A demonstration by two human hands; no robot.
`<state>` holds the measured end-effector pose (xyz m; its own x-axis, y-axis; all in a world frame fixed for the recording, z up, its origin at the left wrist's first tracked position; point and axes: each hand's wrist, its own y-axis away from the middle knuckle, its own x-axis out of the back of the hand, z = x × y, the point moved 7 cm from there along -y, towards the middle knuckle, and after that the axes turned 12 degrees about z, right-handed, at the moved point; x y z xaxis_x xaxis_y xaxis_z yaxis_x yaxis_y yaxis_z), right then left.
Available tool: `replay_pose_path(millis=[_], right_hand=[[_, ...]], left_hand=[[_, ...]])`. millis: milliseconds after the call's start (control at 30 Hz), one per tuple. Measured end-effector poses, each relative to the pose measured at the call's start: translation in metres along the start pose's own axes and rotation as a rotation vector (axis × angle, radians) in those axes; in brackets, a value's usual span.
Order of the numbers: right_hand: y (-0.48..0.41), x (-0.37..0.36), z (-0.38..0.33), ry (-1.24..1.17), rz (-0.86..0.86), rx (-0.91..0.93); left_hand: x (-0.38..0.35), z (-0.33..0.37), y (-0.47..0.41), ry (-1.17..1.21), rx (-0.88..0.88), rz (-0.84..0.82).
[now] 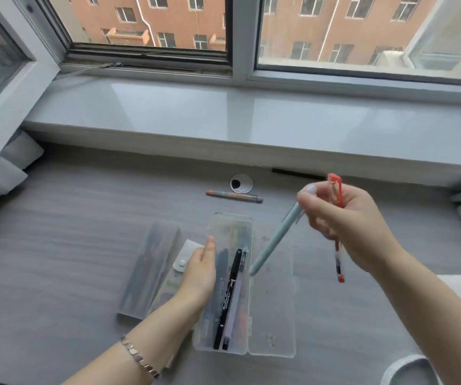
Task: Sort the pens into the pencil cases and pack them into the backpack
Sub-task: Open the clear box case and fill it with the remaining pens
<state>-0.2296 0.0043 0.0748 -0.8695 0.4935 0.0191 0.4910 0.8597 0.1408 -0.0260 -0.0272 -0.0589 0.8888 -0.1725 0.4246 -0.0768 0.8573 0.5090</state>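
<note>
Head view | two pens, blue pen (272, 240) and red pen (338, 229), are gripped in right hand (346, 218) above open case (223, 276) | case edge is pressed by left hand (198, 273), fingers flat, nothing grasped.

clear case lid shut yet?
No, the clear case lies open, its lid flat on the desk, pens showing inside.

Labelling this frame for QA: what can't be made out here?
- Backpack: not in the head view.
- Frosted case: contents blurred by its wall.
- Right hand: motion blur; grip on the light blue pen and red pen unclear.
- Clear case: left hand covers its left side.
</note>
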Motion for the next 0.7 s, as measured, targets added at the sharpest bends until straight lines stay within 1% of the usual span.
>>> replay_pose_path(millis=[67,167,267,300,333,400,467,500,533,567,633,700], right_hand=[[0.018,-0.016,0.018,0.069,-0.052,-0.097],[0.033,-0.036,0.059,0.319,-0.103,-0.152],[0.042,-0.036,0.084,0.710,-0.128,-0.064],[0.045,-0.035,0.084,0.724,-0.114,-0.023],[0.046,-0.034,0.080,0.640,-0.084,-0.001],[0.047,-0.031,0.069,0.319,0.018,-0.015],[0.044,-0.030,0.067,0.000,0.109,-0.060],[0.044,-0.031,0.070,-0.100,0.154,-0.092],[0.045,-0.033,0.074,-0.130,0.190,-0.093],[0.047,-0.036,0.076,-0.096,0.208,-0.063],[0.052,-0.046,0.084,0.074,0.169,0.053],[0.058,-0.055,0.087,0.280,0.092,0.214]], left_hand=[[-0.013,0.002,0.010,0.029,-0.001,-0.034],[-0.030,0.003,0.022,0.074,0.004,-0.098],[-0.035,0.007,0.031,0.113,-0.005,-0.092],[-0.035,0.009,0.034,0.123,-0.011,-0.086],[-0.034,0.010,0.036,0.128,-0.017,-0.082],[-0.034,0.010,0.038,0.129,-0.016,-0.082],[-0.035,0.008,0.041,0.126,0.002,-0.098],[-0.036,0.006,0.041,0.115,0.017,-0.110],[-0.037,0.004,0.041,0.104,0.035,-0.126],[-0.038,0.003,0.041,0.103,0.048,-0.139],[-0.040,0.003,0.043,0.123,0.058,-0.148],[-0.042,0.002,0.043,0.167,0.078,-0.159]])
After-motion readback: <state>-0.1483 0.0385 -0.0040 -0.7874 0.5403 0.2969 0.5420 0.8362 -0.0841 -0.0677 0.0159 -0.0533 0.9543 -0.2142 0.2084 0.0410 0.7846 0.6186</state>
